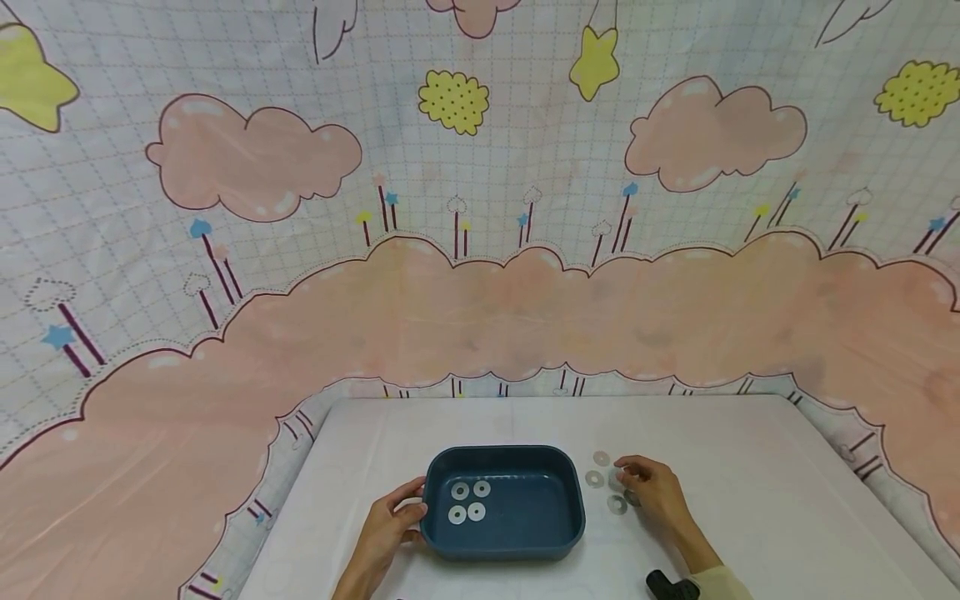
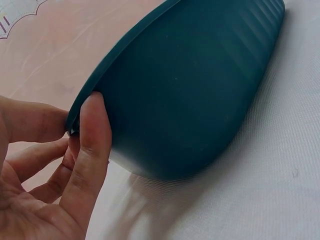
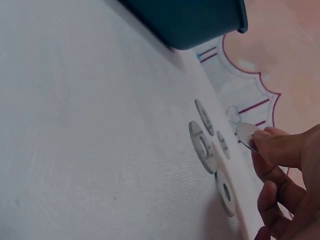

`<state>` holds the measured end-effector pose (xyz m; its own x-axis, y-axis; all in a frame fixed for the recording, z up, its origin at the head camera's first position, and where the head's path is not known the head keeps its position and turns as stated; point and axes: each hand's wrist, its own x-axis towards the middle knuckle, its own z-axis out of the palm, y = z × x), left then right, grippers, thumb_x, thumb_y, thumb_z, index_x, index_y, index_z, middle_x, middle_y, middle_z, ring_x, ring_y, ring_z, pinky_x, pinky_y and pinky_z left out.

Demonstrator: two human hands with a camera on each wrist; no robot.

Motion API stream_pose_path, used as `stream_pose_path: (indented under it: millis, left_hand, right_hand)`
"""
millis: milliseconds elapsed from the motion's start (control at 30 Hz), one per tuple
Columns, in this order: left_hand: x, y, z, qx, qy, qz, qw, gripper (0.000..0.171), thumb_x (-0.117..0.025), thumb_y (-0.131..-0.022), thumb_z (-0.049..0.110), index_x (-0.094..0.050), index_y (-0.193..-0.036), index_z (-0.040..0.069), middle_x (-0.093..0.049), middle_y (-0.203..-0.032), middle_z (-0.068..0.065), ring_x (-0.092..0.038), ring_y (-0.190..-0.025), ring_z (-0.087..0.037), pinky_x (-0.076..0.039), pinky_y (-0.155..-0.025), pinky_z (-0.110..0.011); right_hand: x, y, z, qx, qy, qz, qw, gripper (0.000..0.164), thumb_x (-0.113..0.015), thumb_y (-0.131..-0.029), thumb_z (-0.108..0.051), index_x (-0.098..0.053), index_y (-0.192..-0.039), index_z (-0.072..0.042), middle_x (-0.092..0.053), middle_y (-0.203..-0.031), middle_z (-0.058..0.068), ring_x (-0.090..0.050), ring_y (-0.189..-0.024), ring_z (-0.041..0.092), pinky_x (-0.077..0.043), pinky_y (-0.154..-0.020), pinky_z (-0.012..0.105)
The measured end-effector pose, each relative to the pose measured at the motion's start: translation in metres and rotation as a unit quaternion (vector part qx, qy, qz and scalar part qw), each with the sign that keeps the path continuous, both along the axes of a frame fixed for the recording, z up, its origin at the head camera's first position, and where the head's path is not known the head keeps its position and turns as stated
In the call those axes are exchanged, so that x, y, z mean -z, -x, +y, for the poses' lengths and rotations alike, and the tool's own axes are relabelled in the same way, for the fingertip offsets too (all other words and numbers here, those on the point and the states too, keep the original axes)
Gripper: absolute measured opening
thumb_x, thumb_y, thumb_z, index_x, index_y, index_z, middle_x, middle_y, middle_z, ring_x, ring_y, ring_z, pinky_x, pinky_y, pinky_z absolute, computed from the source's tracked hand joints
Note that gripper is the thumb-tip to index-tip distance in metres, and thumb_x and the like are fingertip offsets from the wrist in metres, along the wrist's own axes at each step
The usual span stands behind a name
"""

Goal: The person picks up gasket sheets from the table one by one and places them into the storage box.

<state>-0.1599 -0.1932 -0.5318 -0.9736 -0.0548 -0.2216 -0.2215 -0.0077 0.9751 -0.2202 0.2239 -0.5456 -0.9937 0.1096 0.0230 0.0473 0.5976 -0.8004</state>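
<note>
A dark blue rectangular tray point(image 1: 525, 546) sits on the white table, several flat metal washers point(image 1: 460, 491) lying in its left half. At the tray's left end, my left hand point(image 1: 386, 525) grips the rim; in the left wrist view the thumb point(image 2: 95, 130) presses the outer wall below the lip. To the right of the tray, my right hand point(image 1: 656, 492) pinches a washer point(image 3: 246, 135) between thumb and fingertips, raised off the table in the right wrist view. Below and beside that hand lie several loose washers point(image 1: 595, 479), one of them point(image 3: 226, 194) touching its neighbour.
White cloth covers the table point(image 1: 787, 500). Behind it hangs a patterned curtain point(image 1: 525, 325) with clouds and stars. A black device point(image 1: 671, 585) is strapped at the right wrist, by a pale yellow sleeve point(image 1: 720, 583).
</note>
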Motion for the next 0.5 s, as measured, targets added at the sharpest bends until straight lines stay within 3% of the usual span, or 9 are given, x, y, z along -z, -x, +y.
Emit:
stream_pose_path:
  millis: [100, 333, 500]
  left_hand:
    - [-0.001, 0.000, 0.000, 0.000, 0.000, -0.001, 1.0000, 0.052, -0.062, -0.088, -0.001, -0.051, -0.139, -0.002, -0.055, -0.119, -0.016, -0.063, -0.088, -0.019, -0.055, -0.059, -0.030]
    - [-0.001, -0.002, 0.000, 0.001, -0.007, 0.007, 1.0000, 0.052, -0.062, -0.089, -0.001, -0.050, -0.140, -0.003, -0.055, -0.117, -0.014, -0.064, -0.086, -0.017, -0.055, -0.058, -0.030]
    - [-0.001, -0.002, 0.000, 0.004, -0.009, 0.014, 0.9998, 0.052, -0.062, -0.089, 0.000, -0.050, -0.140, -0.005, -0.055, -0.116, -0.013, -0.065, -0.084, -0.015, -0.055, -0.058, -0.030]
  right_hand:
    - [-0.003, -0.003, -0.001, 0.006, 0.011, -0.005, 1.000, 0.018, -0.067, -0.089, -0.007, -0.072, -0.107, -0.007, -0.065, -0.091, 0.005, -0.051, -0.076, 0.013, -0.043, -0.059, 0.022]
    - [-0.013, -0.009, -0.003, -0.002, 0.003, 0.011, 1.000, 0.018, -0.067, -0.091, -0.012, -0.072, -0.109, -0.011, -0.071, -0.106, 0.009, -0.064, -0.092, 0.016, -0.049, -0.074, 0.025]
    - [-0.022, -0.011, -0.006, -0.012, 0.040, 0.017, 0.999, 0.019, -0.067, -0.092, -0.014, -0.071, -0.111, -0.010, -0.070, -0.105, 0.009, -0.066, -0.085, 0.011, -0.051, -0.068, 0.022]
